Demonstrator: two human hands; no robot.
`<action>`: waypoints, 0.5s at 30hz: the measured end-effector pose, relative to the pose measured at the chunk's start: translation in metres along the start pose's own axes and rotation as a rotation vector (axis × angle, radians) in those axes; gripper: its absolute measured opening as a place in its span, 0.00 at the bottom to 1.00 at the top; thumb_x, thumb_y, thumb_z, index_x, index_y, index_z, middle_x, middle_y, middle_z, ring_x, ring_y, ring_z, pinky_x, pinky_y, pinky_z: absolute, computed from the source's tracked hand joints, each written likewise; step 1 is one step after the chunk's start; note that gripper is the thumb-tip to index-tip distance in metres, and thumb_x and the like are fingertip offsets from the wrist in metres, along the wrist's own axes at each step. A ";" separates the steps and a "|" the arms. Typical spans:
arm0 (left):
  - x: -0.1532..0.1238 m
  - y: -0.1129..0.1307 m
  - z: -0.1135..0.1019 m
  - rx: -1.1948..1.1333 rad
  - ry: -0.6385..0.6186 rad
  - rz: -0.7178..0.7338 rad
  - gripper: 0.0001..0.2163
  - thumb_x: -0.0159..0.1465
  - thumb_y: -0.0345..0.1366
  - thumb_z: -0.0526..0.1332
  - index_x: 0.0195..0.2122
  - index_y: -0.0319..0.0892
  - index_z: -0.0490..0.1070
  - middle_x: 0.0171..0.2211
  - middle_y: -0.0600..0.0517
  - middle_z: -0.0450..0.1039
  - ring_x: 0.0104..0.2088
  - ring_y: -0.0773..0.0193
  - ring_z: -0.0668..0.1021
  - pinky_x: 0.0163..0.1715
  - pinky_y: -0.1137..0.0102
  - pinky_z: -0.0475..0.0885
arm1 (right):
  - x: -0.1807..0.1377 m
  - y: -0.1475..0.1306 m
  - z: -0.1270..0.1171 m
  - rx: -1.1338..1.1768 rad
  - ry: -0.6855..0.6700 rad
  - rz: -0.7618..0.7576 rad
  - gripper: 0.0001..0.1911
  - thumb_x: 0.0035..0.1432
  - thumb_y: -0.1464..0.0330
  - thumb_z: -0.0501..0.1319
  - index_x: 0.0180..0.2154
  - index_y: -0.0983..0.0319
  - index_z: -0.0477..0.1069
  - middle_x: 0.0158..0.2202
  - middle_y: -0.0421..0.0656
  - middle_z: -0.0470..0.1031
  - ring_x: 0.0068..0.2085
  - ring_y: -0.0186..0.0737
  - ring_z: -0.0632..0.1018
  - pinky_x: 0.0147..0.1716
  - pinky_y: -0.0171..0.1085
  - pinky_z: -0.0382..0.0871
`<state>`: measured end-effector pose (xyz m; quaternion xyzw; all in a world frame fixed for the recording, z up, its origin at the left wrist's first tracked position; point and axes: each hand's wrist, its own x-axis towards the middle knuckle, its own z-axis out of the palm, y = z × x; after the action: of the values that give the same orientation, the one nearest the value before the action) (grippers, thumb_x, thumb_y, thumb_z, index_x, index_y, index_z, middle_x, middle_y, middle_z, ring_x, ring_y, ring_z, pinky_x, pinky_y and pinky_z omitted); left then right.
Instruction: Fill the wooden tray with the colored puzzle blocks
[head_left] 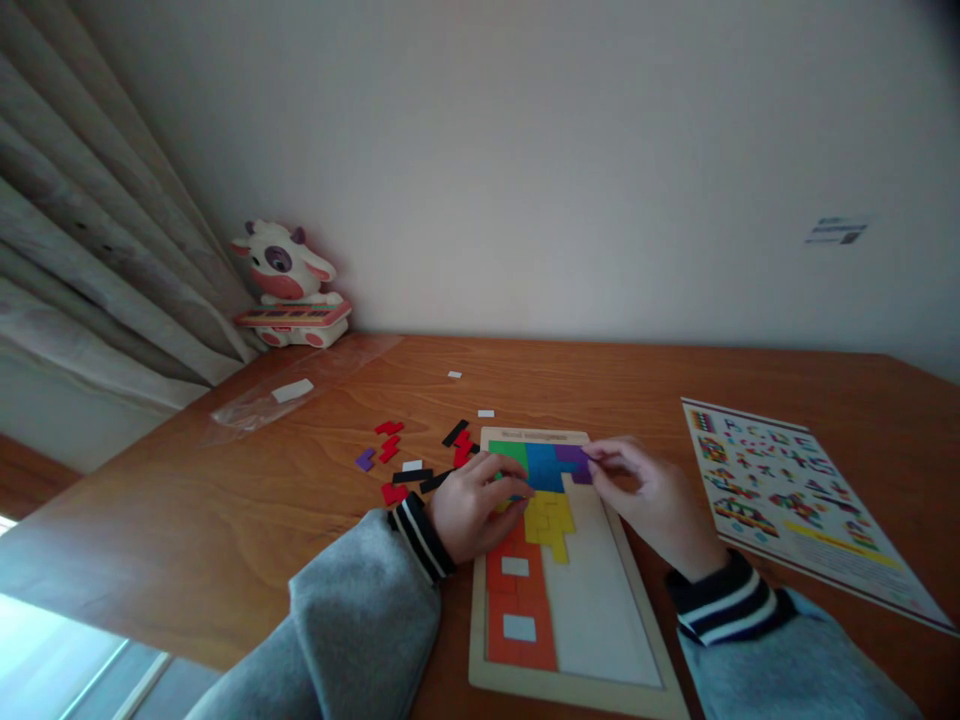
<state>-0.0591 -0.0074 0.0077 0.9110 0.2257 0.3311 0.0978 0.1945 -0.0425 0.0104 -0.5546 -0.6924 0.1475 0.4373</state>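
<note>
A wooden puzzle tray (600, 600) lies lengthwise before me, with coloured tiles fitted in its upper and left parts. My right hand (649, 490) is at its upper right corner, thumb and forefinger pinched on a purple puzzle piece (574, 460). Over the upper left part rests my left hand (480, 505), fingers curled and tips at the tiles; whatever they hold is hidden. Around them sit green (508, 455), blue (544, 468) and yellow tiles (551, 520). Orange-red tiles (517, 595) with white squares line the left side.
Loose red pieces (388, 450), black pieces (412, 476) and a purple piece (365, 459) lie left of the tray. A printed pattern sheet (795, 490) is on the right. Farther back are a clear plastic bag (255, 405) and a toy cow with a keyboard (292, 285).
</note>
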 end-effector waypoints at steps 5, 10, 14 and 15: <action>-0.001 -0.002 0.002 -0.005 -0.037 -0.010 0.07 0.65 0.32 0.57 0.41 0.42 0.74 0.43 0.46 0.73 0.42 0.62 0.76 0.45 0.66 0.73 | -0.003 0.006 0.002 -0.163 -0.011 -0.116 0.11 0.58 0.69 0.58 0.44 0.59 0.70 0.38 0.45 0.78 0.35 0.41 0.79 0.37 0.42 0.76; 0.000 -0.001 0.001 -0.006 -0.037 -0.011 0.08 0.65 0.32 0.56 0.40 0.42 0.74 0.41 0.46 0.74 0.41 0.61 0.75 0.44 0.66 0.73 | -0.006 0.004 0.007 -0.170 -0.194 -0.224 0.14 0.59 0.73 0.57 0.47 0.57 0.69 0.39 0.42 0.79 0.39 0.39 0.80 0.41 0.40 0.76; 0.001 0.000 0.001 -0.004 -0.045 -0.015 0.08 0.65 0.32 0.56 0.40 0.42 0.74 0.41 0.47 0.74 0.41 0.61 0.75 0.44 0.66 0.73 | -0.008 0.006 0.008 -0.206 -0.260 -0.235 0.16 0.58 0.73 0.60 0.48 0.55 0.70 0.40 0.41 0.79 0.41 0.42 0.80 0.44 0.43 0.75; 0.001 0.000 0.001 -0.003 -0.046 -0.015 0.08 0.65 0.32 0.57 0.41 0.42 0.74 0.41 0.47 0.74 0.41 0.61 0.75 0.44 0.66 0.73 | -0.008 0.008 0.008 -0.203 -0.275 -0.223 0.17 0.58 0.72 0.61 0.49 0.55 0.69 0.40 0.41 0.79 0.42 0.42 0.80 0.45 0.44 0.75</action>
<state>-0.0581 -0.0072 0.0073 0.9165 0.2297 0.3095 0.1068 0.1934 -0.0453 -0.0030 -0.4904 -0.8139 0.1021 0.2943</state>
